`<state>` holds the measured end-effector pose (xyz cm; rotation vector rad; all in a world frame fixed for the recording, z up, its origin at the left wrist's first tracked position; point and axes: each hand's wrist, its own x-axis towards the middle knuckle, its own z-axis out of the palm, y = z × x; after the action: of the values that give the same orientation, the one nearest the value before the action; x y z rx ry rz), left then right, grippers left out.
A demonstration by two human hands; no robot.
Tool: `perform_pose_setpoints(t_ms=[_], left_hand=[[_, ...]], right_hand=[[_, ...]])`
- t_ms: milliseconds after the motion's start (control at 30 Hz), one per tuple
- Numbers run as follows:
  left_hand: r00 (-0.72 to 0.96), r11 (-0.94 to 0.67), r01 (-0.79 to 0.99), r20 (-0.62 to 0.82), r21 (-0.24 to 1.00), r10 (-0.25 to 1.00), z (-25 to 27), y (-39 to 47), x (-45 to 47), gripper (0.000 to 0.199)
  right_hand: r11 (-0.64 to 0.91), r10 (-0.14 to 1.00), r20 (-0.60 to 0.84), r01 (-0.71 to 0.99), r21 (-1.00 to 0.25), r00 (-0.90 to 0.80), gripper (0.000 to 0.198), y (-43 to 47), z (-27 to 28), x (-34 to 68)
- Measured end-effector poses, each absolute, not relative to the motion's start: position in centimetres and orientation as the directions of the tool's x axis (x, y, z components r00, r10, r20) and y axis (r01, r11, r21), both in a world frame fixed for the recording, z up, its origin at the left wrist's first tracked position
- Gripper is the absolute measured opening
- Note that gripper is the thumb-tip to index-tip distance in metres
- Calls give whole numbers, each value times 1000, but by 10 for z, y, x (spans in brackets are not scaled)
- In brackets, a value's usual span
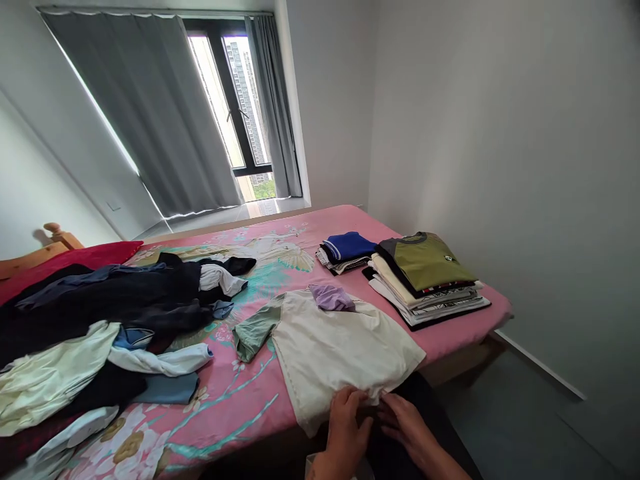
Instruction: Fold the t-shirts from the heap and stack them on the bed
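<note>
we see a bed (320, 230) covered by a pink floral sheet (235, 400). on it, near the front edge, lies a cream t-shirt (335, 347) spread flat, with a small purple cloth (331, 297) on its collar end. to the left sprawls a loose heap of dark and pale clothes (100, 320). toward the right edge sits a folded stack topped by an olive shirt (427, 263), and just beside it a smaller folded pile with a blue garment (347, 247) on top. a red cloth (70, 257) lies at the far left.

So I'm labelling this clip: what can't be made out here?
Head view only:
- Left hand and right hand: fingertips tucked under the cream shirt hem, grip unclear.
- Folded stack: lower garments covered.
- Unfolded heap: cut off by the left edge.
</note>
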<state>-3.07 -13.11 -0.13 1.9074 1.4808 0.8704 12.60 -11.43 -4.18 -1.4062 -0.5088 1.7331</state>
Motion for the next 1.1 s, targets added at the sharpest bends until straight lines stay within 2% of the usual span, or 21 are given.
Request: perform_pose_setpoints(t_ms=[133, 267, 333, 433, 533, 633, 800, 967, 1100], left_hand=[[154, -221, 647, 159, 730, 975, 1, -130, -25, 46], [119, -180, 709, 136, 681, 983, 2, -125, -19, 35], [114, -166, 732, 121, 661, 986, 2, -123, -19, 32], [128, -164, 729, 103, 665, 986, 0, -121, -22, 34], [163, -178, 697, 88, 695, 983, 1, -120, -27, 35], [189, -197, 687, 89, 699, 978, 5, -121, -29, 36], [155, -195, 695, 121, 692, 980, 6, -118, -25, 29], [180, -111, 523, 17, 845, 983, 2, -105, -31, 25], [168, -42, 467, -42, 883, 985, 9, -93, -40, 35]], right_hand=[[-468, 873, -484, -368, -803, -56, 32, -120, -22, 119], [-395, 912, -408, -371, -840, -49, 30, -122, -7, 115], [-359, 910, -410, -387, -849, 55, 30, -121, -11, 117], [-381, 831, -512, -446, -810, 218, 35, -118, -27, 121], [-508, 795, -604, -483, -713, 55, 36, -116, -38, 121], [-521, 831, -550, -461, -719, -82, 33, -116, -33, 116], [-424, 893, -451, -364, -829, -13, 35, -119, -13, 110], [-388, 907, -420, -325, -862, 30, 36, -118, -8, 112], [-372, 921, -390, -308, -876, -5, 36, -117, -4, 104]])
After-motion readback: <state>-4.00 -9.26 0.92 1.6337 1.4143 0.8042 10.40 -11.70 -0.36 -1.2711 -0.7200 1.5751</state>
